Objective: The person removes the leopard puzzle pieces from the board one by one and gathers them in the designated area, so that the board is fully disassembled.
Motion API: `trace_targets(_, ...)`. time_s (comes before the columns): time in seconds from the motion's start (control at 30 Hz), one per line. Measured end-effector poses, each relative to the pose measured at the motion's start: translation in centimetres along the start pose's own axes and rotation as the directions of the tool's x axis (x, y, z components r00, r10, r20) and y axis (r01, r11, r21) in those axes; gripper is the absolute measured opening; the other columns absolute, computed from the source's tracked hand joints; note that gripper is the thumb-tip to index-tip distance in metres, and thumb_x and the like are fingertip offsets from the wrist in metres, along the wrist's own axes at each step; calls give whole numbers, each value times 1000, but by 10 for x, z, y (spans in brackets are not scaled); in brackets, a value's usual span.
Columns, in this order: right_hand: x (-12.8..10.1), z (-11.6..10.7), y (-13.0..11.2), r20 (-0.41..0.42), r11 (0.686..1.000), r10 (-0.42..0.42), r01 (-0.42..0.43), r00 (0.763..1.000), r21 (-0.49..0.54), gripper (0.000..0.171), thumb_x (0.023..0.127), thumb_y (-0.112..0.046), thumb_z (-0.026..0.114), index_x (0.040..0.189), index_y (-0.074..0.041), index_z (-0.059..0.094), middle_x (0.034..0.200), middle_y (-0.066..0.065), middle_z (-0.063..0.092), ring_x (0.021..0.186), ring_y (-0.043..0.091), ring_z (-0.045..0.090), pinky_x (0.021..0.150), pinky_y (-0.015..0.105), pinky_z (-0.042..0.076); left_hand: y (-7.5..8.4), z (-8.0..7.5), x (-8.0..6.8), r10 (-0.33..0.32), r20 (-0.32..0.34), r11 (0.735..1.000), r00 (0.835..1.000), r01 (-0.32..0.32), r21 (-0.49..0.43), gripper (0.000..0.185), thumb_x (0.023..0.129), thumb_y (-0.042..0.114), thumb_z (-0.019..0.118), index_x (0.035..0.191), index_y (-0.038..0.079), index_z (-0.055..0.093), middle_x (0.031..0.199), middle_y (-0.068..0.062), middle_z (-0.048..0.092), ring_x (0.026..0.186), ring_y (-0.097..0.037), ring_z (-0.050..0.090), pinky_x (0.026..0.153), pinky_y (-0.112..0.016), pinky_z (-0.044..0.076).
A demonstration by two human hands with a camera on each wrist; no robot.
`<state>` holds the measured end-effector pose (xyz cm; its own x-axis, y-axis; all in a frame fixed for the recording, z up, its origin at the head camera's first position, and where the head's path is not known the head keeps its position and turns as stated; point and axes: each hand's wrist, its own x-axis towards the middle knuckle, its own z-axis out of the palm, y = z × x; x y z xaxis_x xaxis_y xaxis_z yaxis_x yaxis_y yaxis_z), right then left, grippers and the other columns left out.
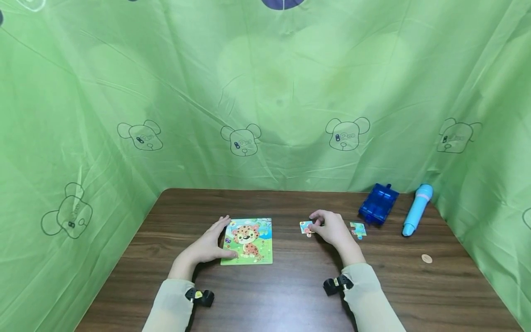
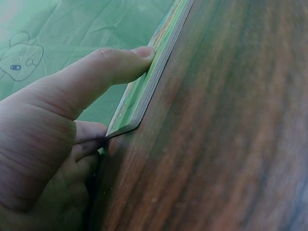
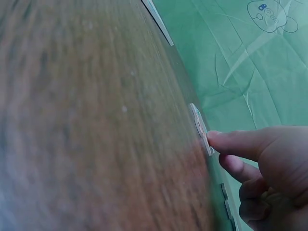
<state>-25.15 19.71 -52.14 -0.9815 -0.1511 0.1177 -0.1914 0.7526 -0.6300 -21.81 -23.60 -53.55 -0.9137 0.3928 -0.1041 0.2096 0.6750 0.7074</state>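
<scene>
A square jigsaw board (image 1: pixel 249 242) with a spotted cartoon leopard lies on the wooden table. My left hand (image 1: pixel 209 243) is at its left side. The left thumb (image 2: pixel 120 65) presses on the board's top face near the lower left, while the other fingers reach along the left edge with fairly straight joints. To the right, my right hand (image 1: pixel 332 228) pinches a small puzzle piece (image 1: pixel 305 227) at its right end, low at the table top. In the right wrist view the thumb touches that piece (image 3: pixel 199 126); the far fingers are partly hidden. Another puzzle piece (image 1: pixel 358 229) lies just right of the hand.
A transparent blue box-like object (image 1: pixel 378 204) stands at the back right. Beside it lies a light-blue microphone-shaped toy (image 1: pixel 417 210). A small round tan disc (image 1: pixel 426 258) is nearer the table's right edge. Green cloth (image 1: pixel 286 166) encloses the back and sides.
</scene>
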Motion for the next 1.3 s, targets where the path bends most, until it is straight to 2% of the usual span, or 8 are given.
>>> trace_targets(0.3,0,0,-1,20,1000,0,1,1000,-15,19,95,-16,83,109,-4,83,73,-9,63,66,10,54,67,32,46,-1,0,1,4,-2,1000,1000,-4,-3,125,81,55,95,175,8,25,182,-14,17,169,-40,8,129,-70,24)
trace_targets(0.53,-1,0,0,4,1000,19,-19,1000,-10,13,94,-17,83,101,-6,83,71,-9,62,66,10,54,67,32,46,-1,1,0,4,-4,1000,1000,-4,-2,125,81,55,95,174,8,26,182,-14,18,168,-41,9,128,-71,25)
trace_targets(0.73,0,2,-4,-35,1000,14,-14,999,-20,15,92,-18,85,101,-6,84,71,-10,63,68,11,56,71,33,49,-3,1,0,5,-6,1000,1000,-5,1,125,81,55,95,174,8,25,182,-14,17,168,-40,8,129,-70,24)
trace_targets(0.83,-1,4,-12,-55,1000,19,-20,998,-7,14,93,-18,84,103,-8,84,72,-10,64,66,9,56,67,36,49,-3,1,0,4,-7,1000,1000,-4,-2,126,81,55,95,174,8,25,182,-14,17,168,-40,8,129,-70,24)
trace_targets(0.97,-3,10,-36,-56,998,9,-6,998,67,14,95,-20,83,105,-11,84,74,-9,67,62,8,58,61,39,49,-4,0,0,3,-5,1000,1000,-3,-3,125,82,54,95,174,8,25,182,-14,16,169,-40,8,129,-70,24)
trace_targets(1.1,-8,25,-61,-3,979,-31,31,1000,201,17,94,-19,84,108,-10,83,79,-8,70,55,10,61,60,30,54,-2,0,-1,1,-7,1000,1000,-1,-9,126,81,54,95,174,8,24,182,-15,16,168,-41,8,129,-70,24)
trace_targets(1.2,-12,40,-77,38,956,-73,59,997,286,21,94,-16,85,112,-6,81,85,-4,72,57,11,62,57,27,55,0,0,-1,-2,-7,1000,1000,2,-15,127,81,54,95,175,8,23,182,-15,16,168,-41,8,129,-71,24)
trace_targets(1.3,-15,54,-87,68,950,-105,79,992,301,27,94,-17,84,118,-5,81,96,0,73,67,9,62,57,27,56,1,0,-2,8,-2,1000,1000,-8,-20,126,82,53,95,175,8,23,183,-14,15,168,-41,7,128,-72,22)
